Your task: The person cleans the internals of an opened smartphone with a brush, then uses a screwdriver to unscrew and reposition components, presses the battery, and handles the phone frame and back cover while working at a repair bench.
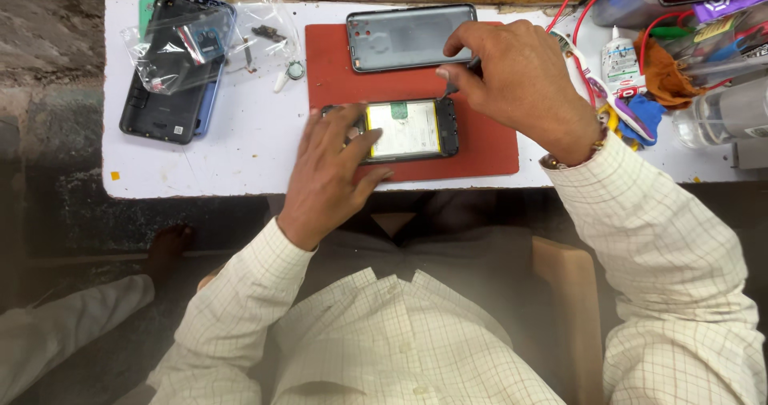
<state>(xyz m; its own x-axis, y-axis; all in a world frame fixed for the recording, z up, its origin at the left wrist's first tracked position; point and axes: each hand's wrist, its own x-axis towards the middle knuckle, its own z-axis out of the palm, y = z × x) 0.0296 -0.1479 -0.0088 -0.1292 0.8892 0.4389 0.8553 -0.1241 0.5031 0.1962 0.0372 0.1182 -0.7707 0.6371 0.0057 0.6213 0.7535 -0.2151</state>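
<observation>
Red work mat point(488, 145) sits under both hands, matte and slightly grippy-looking, on a white benchtop point(240, 165). Left hand point(328, 173) lies flat with fingers spread, pressing down the near end of an opened smartphone point(412, 129); it grips nothing, only pins it. The phone lies between the hands with its back off, a pale yellowish battery filling the dark frame. Right hand point(520, 85) is pinched closed on a thin dark tool point(460, 77), probably a screwdriver or pick, though the tip is too small to tell; it meets the phone's upper right corner. To do this step well, I'd judge: keep the left palm load steady so the frame can't skate, hold the tool near upright, use light pressure and stay clear of the battery, which looks soft. Just beyond the right hand's fingertips lies a grey back cover point(412, 37), rounded corners, smooth inner face. Well left of the left hand: a dark phone shell point(164, 93) under a clear crinkled plastic bag point(188, 41) of small parts. Right of the right wrist: a white glue bottle point(618, 57), coloured rags and red wires.
</observation>
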